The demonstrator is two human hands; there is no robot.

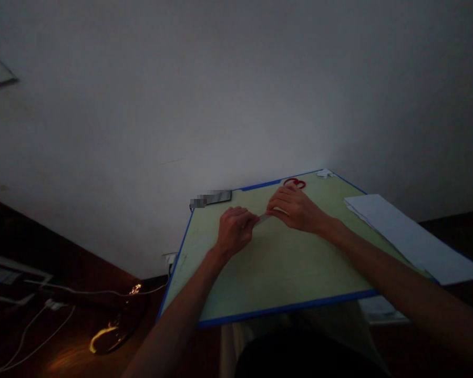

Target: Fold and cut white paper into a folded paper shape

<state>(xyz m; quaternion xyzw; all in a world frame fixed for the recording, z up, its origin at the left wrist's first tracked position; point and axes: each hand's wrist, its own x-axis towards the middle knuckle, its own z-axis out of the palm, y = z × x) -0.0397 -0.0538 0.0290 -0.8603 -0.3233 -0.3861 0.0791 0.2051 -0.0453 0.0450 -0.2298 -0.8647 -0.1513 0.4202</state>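
Note:
Both my hands rest on a pale green board with a blue rim (284, 307). My left hand (233, 231) is curled and pinches one end of a small white paper strip (263, 218). My right hand (294, 208) presses down on the strip's other end. The strip lies flat on the board between the two hands. Red-handled scissors (295, 182) lie just beyond my right hand near the board's far edge.
A white paper sheet (412, 236) lies along the board's right side. A paper scrap (325, 173) sits at the far corner. A dark phone-like object (216, 198) lies by the wall. Cables (43, 307) run over the dark floor at left.

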